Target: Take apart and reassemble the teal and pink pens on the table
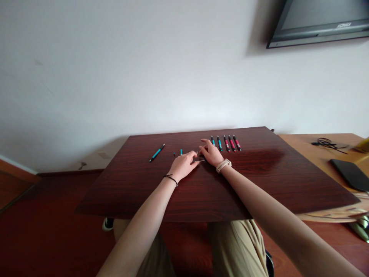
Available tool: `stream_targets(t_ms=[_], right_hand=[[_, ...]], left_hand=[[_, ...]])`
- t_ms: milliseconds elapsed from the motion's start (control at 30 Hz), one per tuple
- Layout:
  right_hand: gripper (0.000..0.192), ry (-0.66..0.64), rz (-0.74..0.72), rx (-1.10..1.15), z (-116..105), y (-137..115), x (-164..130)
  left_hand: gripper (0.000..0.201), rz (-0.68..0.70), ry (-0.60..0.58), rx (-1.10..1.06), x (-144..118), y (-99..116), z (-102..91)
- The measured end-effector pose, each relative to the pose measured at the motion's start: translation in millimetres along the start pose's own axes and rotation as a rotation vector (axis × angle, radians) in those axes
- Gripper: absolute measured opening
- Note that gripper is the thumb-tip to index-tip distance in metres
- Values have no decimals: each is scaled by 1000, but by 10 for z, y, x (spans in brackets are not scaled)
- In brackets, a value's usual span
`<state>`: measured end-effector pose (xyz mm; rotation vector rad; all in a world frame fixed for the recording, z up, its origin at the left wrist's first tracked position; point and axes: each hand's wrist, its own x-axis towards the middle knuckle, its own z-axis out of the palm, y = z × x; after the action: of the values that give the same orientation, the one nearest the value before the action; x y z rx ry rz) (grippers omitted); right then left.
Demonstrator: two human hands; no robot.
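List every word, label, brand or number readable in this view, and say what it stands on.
Nothing can be read.
Pale label on the dark wall-mounted screen: too blurred to read.
Markings on the red and teal pens in a row on the dark wooden table: too small to read.
Black flat device: no visible text.

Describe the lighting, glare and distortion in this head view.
Head view: soft daylight, with a pale sheen on the dark board right of the pens; the screen casts a blurred shadow on the wall; wide-angle stretch lengthens the forearms and shrinks the hands, left and right; small parts near them are too tiny to resolve.
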<state>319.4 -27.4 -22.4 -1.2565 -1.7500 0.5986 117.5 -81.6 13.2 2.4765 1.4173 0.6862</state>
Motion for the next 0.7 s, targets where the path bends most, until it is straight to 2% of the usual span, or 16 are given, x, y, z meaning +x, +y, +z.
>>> stream_targets(t_ms=[100,267,467,600,700], right_hand=[[41,-12,0,31,11,3,3],[40,20,-22,67,0,-11,-17],[37,104,-89,112,-183,-90,-78],[29,18,-71,75,-420,-102,-81],[32,-151,-109,48,-591,-65,-138]], left_hand=[[8,16,-39,31,-1,-44,36],[10,41,-10,19,-2,-56,31],[17,78,9,-50,-13,-20,-21],[20,89,48,-104,-18,-12,-52],[20,72,66,-123,-12,-10,-72]])
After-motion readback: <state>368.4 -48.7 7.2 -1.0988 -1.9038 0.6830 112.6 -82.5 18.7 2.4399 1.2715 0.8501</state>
